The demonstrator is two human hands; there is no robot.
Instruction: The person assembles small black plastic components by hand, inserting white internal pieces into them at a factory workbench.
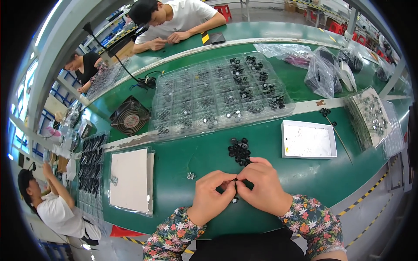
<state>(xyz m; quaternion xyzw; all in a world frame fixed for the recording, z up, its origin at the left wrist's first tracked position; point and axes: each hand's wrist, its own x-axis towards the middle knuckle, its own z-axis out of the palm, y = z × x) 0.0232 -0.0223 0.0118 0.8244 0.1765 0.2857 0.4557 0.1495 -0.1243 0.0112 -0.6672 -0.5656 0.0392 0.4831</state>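
Green stretched the counter (174, 161) beneath you as both your hands met above the middle of its near edge, where you held a small dark part (235, 179) between your fingertips. Your left hand (212, 191) pinched it from one side, thumb and forefinger drawn together, and your right hand (264, 185) did the same from the other; the exact curl of your remaining fingers could not be told. Mostly hidden by your grip, the part looked very light, and its dark colour suggested stiff moulded plastic, likely to slip or spring away if squeezed off-centre. Its outer edge seemed the best place to take hold, thumb and forefinger opposed and pressure even, since any finer detail could well have been fragile. Just beyond your fingertips, toward the counter's far edge, sat a loose heap of black round pieces (239, 151), probably as light and apt to roll. One small bright-faced piece (235, 200) lay closer to the near edge, a silvery cluster (190, 175) rested off to the left, and a white box (310, 155) stood toward the right edge.
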